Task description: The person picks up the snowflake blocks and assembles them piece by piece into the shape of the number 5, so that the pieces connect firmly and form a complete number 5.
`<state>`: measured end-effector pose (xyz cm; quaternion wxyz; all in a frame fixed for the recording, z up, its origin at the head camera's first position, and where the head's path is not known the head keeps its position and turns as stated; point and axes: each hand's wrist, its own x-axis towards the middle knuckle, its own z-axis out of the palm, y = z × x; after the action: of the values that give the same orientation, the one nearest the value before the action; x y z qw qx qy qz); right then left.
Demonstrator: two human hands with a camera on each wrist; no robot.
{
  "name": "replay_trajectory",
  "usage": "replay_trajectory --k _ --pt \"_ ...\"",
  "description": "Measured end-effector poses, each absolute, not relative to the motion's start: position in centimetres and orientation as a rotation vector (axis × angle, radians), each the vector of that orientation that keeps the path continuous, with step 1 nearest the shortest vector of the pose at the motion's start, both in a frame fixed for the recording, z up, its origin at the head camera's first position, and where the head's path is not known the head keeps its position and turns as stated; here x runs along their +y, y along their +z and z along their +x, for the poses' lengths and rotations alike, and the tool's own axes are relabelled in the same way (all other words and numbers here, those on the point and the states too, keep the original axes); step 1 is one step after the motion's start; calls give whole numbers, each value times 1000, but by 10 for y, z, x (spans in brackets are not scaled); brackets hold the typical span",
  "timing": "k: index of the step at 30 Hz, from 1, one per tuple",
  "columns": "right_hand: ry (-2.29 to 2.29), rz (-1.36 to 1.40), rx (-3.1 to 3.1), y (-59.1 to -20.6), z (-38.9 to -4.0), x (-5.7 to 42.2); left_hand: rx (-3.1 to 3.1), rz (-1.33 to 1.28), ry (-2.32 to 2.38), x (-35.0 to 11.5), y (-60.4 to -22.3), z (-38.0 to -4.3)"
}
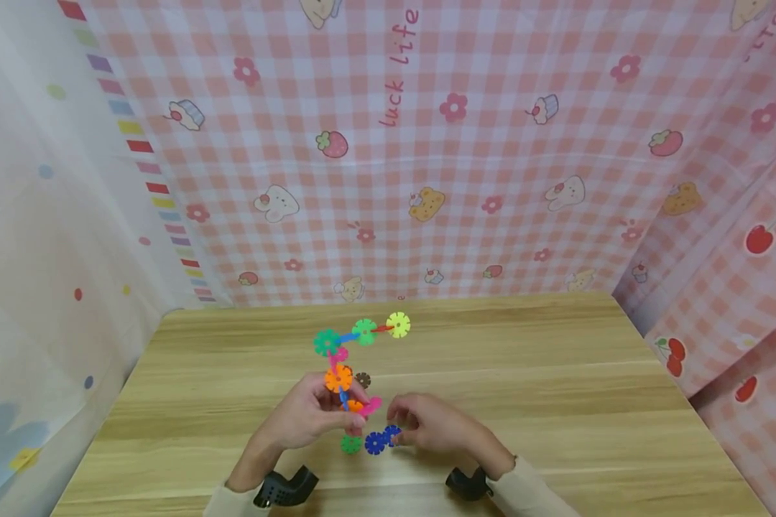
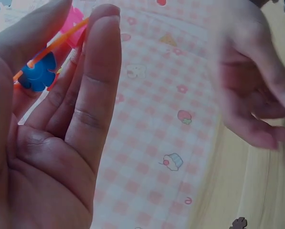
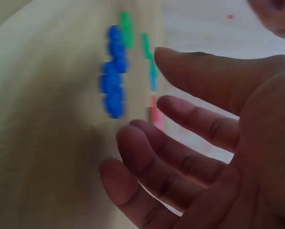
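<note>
My left hand (image 1: 304, 415) pinches a chain of slotted plastic snowflake discs by an orange disc (image 2: 58, 44) and a pink disc (image 1: 371, 406) at its lower end. From there the chain bends up past another orange disc (image 1: 339, 378) and a teal disc (image 1: 327, 343), then runs right to a yellow disc (image 1: 398, 324). My right hand (image 1: 440, 422) hovers over the table, fingers loosely bent and apart, nothing between them in the right wrist view. Just left of it lie several dark blue discs (image 3: 112, 81), with a green disc (image 1: 351, 445) beside them.
A brown disc (image 1: 362, 380) lies on the wooden table (image 1: 524, 352) behind the left hand. Pink checked cloth (image 1: 388, 172) hangs along the table's back edge. Black wrist-worn devices (image 1: 287, 488) sit at both wrists.
</note>
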<state>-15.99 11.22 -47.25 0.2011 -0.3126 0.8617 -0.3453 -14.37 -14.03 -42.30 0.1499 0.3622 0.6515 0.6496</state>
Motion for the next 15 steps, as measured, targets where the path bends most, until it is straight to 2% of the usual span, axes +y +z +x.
replay_trajectory --k 8,15 --pt "-754 -865 2535 -485 -158 102 1896 1025 1860 -142 -422 -144" --pt "-885 -842 2501 -491 -161 102 1913 1051 1875 -141 -420 -144"
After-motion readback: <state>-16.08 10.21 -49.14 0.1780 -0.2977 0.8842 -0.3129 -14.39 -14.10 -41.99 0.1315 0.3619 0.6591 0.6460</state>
